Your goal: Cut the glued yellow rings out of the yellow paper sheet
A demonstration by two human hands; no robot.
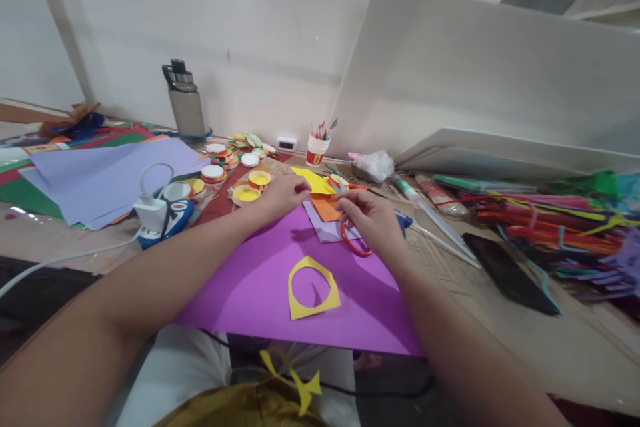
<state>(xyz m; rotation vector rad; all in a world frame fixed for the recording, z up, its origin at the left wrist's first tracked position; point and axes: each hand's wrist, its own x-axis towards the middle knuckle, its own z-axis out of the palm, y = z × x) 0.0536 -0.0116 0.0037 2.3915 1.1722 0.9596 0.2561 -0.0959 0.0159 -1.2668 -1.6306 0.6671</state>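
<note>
My right hand (369, 217) is closed around scissors with a red handle loop (356, 244), the blade pointing up and left. Just left of it, my left hand (286, 197) has its fingers curled together beside a yellow sheet (309, 179); whatever they may pinch is hidden. Orange paper (326, 208) and a small lilac sheet (327, 232) lie between my hands. Nearer to me, a yellow paper piece with a round hole (296, 308) rests on the large purple sheet (240, 293). Yellow scraps (306, 390) are on my lap.
Round paper-rimmed discs (246, 195) and lilac sheets (115, 173) lie left, near a white plug adapter (151, 215). A bottle (186, 107) and a cup of pens (317, 150) stand behind. To the right are a phone (510, 272) and coloured pipe cleaners (560, 233).
</note>
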